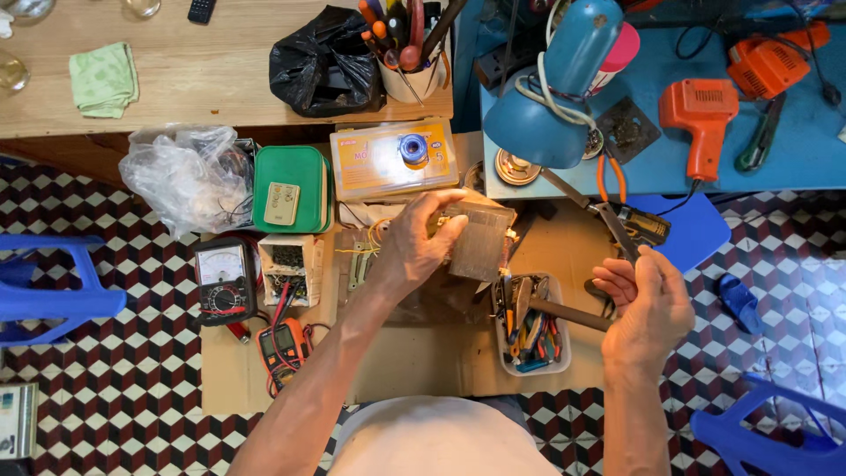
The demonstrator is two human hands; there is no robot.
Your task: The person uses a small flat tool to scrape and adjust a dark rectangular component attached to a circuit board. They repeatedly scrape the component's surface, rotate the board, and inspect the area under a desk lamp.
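Head view, looking straight down: my left hand (421, 245) sits just left of the frame's centre, fingers curled and clamped on the left edge of a flat, dark, ribbed metal plate (480, 240), thumb on top of it. The plate tilts a little and hangs above the brown cardboard sheet (423, 353) that covers my work spot. A few thin yellow wires (370, 242) trail from its left side.

My right hand (648, 304) is at the right of the middle, well apart from the left. Its fingers are closed around the handle of a slim metal tool (612, 225) that points up and left toward the blue desk lamp (551, 92); I cannot tell what kind of tool it is. Just left of that hand a hammer handle (568, 315) sticks out of a white tray of small tools (529, 330), in the lower middle, between my two wrists.

Left of the plate lie an analogue meter (222, 280), an orange multimeter (282, 348) and a green box (291, 187). In the upper right an orange solder gun (701, 119) rests on the blue table (775, 150).
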